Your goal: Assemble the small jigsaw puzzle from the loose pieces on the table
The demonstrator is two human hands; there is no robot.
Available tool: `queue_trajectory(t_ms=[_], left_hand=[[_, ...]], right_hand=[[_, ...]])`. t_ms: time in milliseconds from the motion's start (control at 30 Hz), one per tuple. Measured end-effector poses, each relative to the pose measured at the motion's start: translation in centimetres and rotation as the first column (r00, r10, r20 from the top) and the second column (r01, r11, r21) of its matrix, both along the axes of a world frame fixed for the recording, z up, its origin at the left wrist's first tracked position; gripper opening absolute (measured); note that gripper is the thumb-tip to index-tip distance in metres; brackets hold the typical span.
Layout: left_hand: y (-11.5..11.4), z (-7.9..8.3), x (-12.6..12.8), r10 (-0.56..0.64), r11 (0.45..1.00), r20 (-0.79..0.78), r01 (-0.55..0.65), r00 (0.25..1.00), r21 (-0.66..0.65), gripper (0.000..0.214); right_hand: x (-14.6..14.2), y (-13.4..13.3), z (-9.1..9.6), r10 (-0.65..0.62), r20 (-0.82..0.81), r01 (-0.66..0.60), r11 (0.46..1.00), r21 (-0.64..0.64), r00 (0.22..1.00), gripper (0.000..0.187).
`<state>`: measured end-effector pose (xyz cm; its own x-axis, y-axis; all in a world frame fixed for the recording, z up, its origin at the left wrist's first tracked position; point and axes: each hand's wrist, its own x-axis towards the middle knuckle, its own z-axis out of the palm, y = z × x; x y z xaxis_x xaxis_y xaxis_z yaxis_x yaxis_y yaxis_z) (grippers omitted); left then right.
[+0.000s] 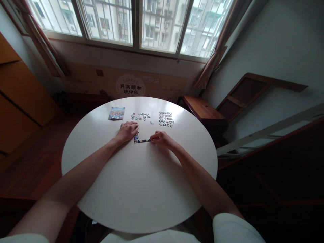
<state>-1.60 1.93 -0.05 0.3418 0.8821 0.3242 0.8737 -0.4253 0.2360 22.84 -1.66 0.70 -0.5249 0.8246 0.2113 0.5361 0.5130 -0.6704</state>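
Head view: I see the left hand (128,131) with fingers bent over the border (144,140)'s far-left end, the right hand (160,137) pinched narrow at its right end, contents unclear; pieces (165,118) seem light, stiff: grip edges.

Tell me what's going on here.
A person is handling an L-shaped run of joined jigsaw pieces on a round white table. The left hand lies at the run's left side; the right hand is at the right end of its near edge. Beyond are loose pieces, some in rows at right, and a picture sheet at left.
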Motion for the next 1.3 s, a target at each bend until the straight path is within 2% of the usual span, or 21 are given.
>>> queue_trajectory(t_ms=[67,200,300,467,567,767,1100,1300], left_hand=[[0.0,0.1,0.0,0.001,1.0,0.0,-0.001,1.0,0.002,0.034],[-0.1,0.1,0.1,0.003,1.0,0.004,-0.003,1.0,-0.005,0.034],[-0.1,0.1,0.1,0.001,1.0,0.003,-0.001,1.0,-0.004,0.033],[0.1,-0.1,-0.1,-0.004,1.0,-0.001,0.004,1.0,0.0,0.033],[0.0,0.1,0.0,0.001,1.0,0.002,-0.001,1.0,-0.006,0.032],[-0.2,0.4,0.2,0.033,0.999,-0.002,-0.033,0.999,-0.018,0.032],[0.1,-0.3,-0.1,0.023,0.999,0.029,-0.024,0.999,0.041,0.034],[0.2,-0.4,-0.1,0.014,1.0,0.028,-0.014,1.0,0.011,0.035]], right_hand=[[0.1,0.1,0.0,-0.042,-0.066,0.042,0.999,0.005,0.997,0.02],[0.7,0.7,-0.3,-0.259,-0.231,0.271,0.962,0.025,0.938,0.022],[1.2,1.0,-0.7,-0.335,-0.213,0.351,0.936,0.038,0.918,0.02],[1.0,0.6,-1.0,-0.312,-0.019,0.312,0.949,0.048,0.95,0.018],[0.8,0.4,-0.9,-0.317,0.023,0.315,0.948,0.051,0.948,0.018],[0.8,0.4,-0.8,-0.325,0.047,0.322,0.945,0.06,0.945,0.017],[0.8,0.4,-0.8,-0.322,0.053,0.32,0.946,0.05,0.945,0.019],[0.6,0.3,-0.7,-0.292,0.002,0.291,0.954,0.072,0.956,0.02]])
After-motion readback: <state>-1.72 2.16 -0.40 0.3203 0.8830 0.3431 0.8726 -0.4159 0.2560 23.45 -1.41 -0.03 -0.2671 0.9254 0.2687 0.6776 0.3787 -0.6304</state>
